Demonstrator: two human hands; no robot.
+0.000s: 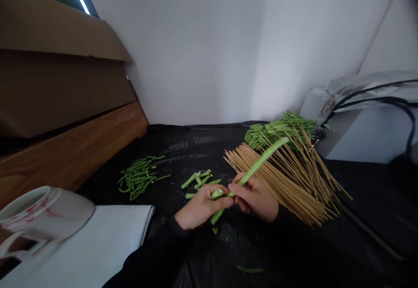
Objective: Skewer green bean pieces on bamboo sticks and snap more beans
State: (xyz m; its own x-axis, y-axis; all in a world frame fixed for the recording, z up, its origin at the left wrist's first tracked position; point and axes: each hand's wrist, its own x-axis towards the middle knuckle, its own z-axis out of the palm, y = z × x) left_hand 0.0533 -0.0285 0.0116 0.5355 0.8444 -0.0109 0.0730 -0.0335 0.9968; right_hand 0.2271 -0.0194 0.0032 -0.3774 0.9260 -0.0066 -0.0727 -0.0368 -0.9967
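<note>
The person's two hands meet above the middle of the black-covered desk (192,149), toward its near edge. The right hand (257,196) pinches a long green bean (261,162) between thumb and fingers; the bean slants up and away, pointing toward the desk's far right corner. The left hand (200,207) is curled just beside it, its thumb and fingers closed on a short green piece (217,194) with a cut end. Another green length (217,216) juts out below the left thumb; whether it belongs to the long bean cannot be told, because the fingers cover the join.

Beyond the left hand lie several short green sections (200,179). Farther toward the desk's left edge is a loose heap of thin green beans (139,177). To the right, wooden skewers (287,183) spread in a fan, and behind them a pile of cut beans (277,129) sits near the far edge, close to a white box (362,133). One thin green scrap (250,270) rests near the near edge. At the left stands a mug (48,214) by a folded white sheet (98,240).
</note>
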